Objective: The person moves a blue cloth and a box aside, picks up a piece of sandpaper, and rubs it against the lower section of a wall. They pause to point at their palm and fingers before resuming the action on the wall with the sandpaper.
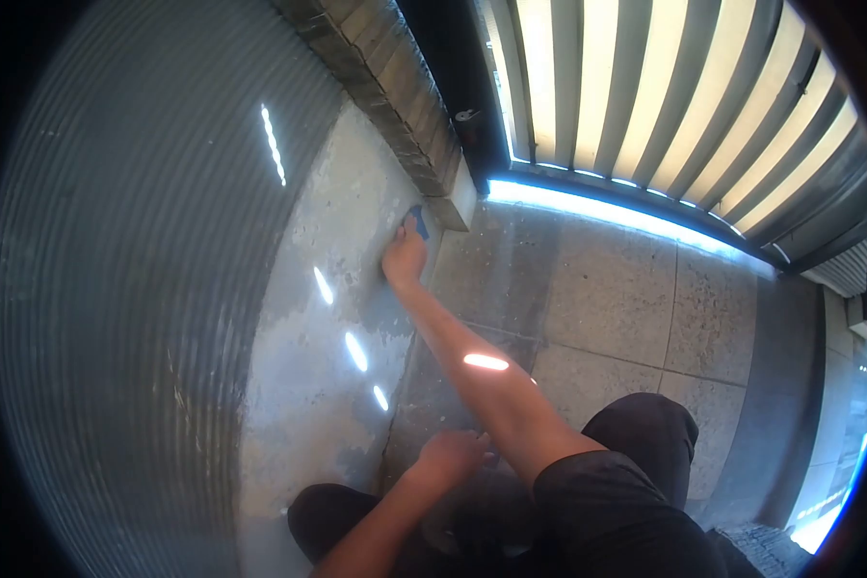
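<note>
My right hand (406, 258) reaches far forward to the low plastered wall strip (332, 241). Its fingers are closed on a small flat blue piece (417, 224), pressed to the plaster close to the corner. The piece is mostly covered by the fingers, so its exact kind does not show. Nearer to me, my left hand (450, 459) hangs between my knees with its fingers curled in. Whether anything lies in those fingers I cannot make out.
Ribbed grey cladding (144, 250) rises on the left above the plaster. A brick-faced ledge (385, 77) ends at the corner by a dark post. A slatted gate (645, 96) stands beyond the tiled floor (607, 299). Bright sun patches fall on the plaster.
</note>
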{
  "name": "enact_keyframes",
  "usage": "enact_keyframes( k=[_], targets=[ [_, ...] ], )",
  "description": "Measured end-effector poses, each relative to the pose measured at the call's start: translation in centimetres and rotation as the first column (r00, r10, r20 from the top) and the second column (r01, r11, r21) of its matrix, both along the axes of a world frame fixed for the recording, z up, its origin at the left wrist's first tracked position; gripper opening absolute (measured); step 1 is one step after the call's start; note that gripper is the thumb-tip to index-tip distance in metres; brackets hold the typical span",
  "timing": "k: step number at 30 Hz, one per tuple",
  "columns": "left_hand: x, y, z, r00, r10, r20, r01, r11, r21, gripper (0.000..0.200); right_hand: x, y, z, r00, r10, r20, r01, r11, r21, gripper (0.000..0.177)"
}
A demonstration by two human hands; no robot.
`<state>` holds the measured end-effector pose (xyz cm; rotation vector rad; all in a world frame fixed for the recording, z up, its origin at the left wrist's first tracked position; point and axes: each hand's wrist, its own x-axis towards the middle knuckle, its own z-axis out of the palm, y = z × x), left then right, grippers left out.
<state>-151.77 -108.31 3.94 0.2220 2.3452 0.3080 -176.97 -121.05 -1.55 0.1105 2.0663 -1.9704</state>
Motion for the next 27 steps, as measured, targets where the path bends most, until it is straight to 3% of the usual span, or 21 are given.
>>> enact_keyframes(
  k=[2,3,5,8,10,12,16,18,21,22,23,24,27],
  targets=[
    [-0.4,0.6,0.8,0.999,0.038,-0.009,-0.038,0.998,0.042,0.033,-0.5,-1.5,2.1,0.926,-0.187,-0.329,0.155,0.980,-0.121,0.041],
    [-0.5,0.8,1.0,0.997,0.071,-0.011,-0.070,0.995,0.074,0.032,-0.7,-1.6,3.2,0.926,-0.174,-0.336,0.144,0.983,-0.113,0.041],
    [0.2,0.6,-0.3,0.998,0.037,-0.053,-0.032,0.994,0.102,0.031,-0.8,-1.5,5.9,0.780,-0.258,-0.570,0.106,0.952,-0.287,0.043],
    [0.2,0.6,0.4,1.000,0.001,-0.027,0.002,0.996,0.093,0.030,-2.0,-1.1,0.4,0.731,-0.232,-0.642,0.118,0.969,-0.215,0.045],
    [0.1,0.5,0.7,0.999,0.006,0.037,-0.008,0.998,0.062,0.029,-1.9,-1.9,-7.0,0.900,-0.212,-0.380,0.150,0.971,-0.187,0.044],
    [0.3,0.4,0.6,1.000,-0.008,-0.011,0.009,0.996,0.094,0.026,-1.3,-0.4,-8.3,0.999,-0.030,0.021,0.031,0.999,-0.026,0.042],
    [0.9,0.8,0.2,0.999,0.013,-0.042,-0.010,0.997,0.080,0.025,-0.7,-1.3,-5.4,0.997,-0.043,-0.057,0.050,0.990,0.129,0.042],
    [0.4,0.8,0.8,0.999,-0.009,-0.031,0.012,0.997,0.076,0.025,-0.7,-1.7,-2.9,0.814,-0.289,-0.504,0.266,0.957,-0.120,0.040],
    [0.0,0.7,1.1,0.999,-0.052,0.008,0.052,0.997,0.059,0.026,-1.5,-1.5,-5.1,0.742,-0.352,-0.571,0.282,0.936,-0.212,0.038],
    [-0.2,0.7,1.3,0.998,-0.055,0.006,0.054,0.997,0.051,0.026,-2.1,-1.1,-7.6,0.739,-0.359,-0.570,0.284,0.933,-0.220,0.038],
    [-0.3,0.7,1.4,0.998,-0.055,0.017,0.054,0.998,0.041,0.026,-2.5,-0.6,-11.1,0.921,-0.174,-0.347,0.193,0.981,0.019,0.038],
    [-0.3,0.8,1.4,0.998,-0.054,0.031,0.053,0.998,0.033,0.027,-2.6,-0.5,-12.9,0.999,-0.014,-0.051,0.025,0.975,0.220,0.037],
    [0.7,0.8,0.0,1.000,0.012,-0.014,-0.011,0.998,0.060,0.027,-2.1,-0.5,-11.0,0.993,-0.049,-0.103,0.075,0.963,0.257,0.038]
  ],
)
